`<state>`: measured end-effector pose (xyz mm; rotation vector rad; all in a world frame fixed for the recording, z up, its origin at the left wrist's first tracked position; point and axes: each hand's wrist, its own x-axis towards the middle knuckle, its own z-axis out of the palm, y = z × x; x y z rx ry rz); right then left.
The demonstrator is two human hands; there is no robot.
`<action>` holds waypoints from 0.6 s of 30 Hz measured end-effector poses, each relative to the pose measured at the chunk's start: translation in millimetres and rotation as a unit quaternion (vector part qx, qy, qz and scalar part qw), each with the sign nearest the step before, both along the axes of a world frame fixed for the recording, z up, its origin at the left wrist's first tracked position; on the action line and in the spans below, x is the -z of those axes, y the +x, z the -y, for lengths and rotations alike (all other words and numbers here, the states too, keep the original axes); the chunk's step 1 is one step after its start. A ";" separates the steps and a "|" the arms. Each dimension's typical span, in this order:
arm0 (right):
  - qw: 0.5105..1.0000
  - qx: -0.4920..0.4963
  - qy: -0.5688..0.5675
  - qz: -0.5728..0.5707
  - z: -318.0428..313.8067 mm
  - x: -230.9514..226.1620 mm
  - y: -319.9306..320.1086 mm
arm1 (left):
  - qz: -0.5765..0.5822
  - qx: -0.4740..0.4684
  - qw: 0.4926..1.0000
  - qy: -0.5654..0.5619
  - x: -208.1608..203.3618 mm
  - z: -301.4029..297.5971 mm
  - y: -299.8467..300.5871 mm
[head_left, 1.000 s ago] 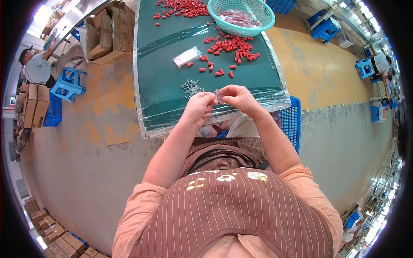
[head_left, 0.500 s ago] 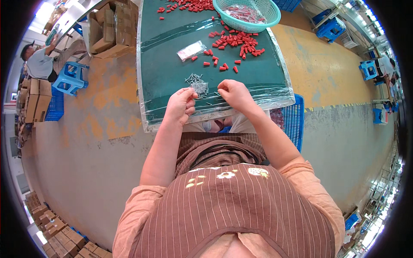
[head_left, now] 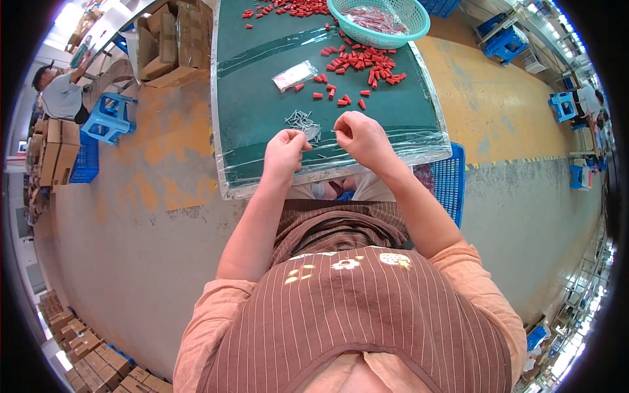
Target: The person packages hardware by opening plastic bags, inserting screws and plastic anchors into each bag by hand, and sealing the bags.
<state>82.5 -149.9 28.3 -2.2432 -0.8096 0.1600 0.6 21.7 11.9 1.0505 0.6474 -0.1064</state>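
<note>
My left hand (head_left: 285, 154) is closed in a pinch at the near edge of the green-topped table (head_left: 255, 118). At its fingertips is a small clear plastic bag (head_left: 312, 133), partly hidden by the fingers. Just beyond the bag lies a small heap of grey screws (head_left: 299, 120). To the right, my right hand (head_left: 364, 139) has thumb and forefinger pressed together; anything between them is too small to name. Farther back are scattered red tapered plastic plugs (head_left: 362, 60). A flat clear packet with a white label (head_left: 295, 76) lies left of them.
A turquoise basket (head_left: 419, 29) with clear packets inside stands at the table's far right. More red plugs (head_left: 295, 6) lie at the far edge. A blue crate (head_left: 452, 180) sits beside my right leg. Cartons (head_left: 187, 46) and a seated person (head_left: 62, 92) are at left.
Both hands have risen slightly, and the left has shifted a little right over the small bag. The right fingers remain pinched. The view has moved slightly.
</note>
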 end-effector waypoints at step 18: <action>0.994 -0.074 0.066 0.051 18.3 1.7 -1.3 | 0.046 0.092 0.981 0.162 -12.5 39.7 6.7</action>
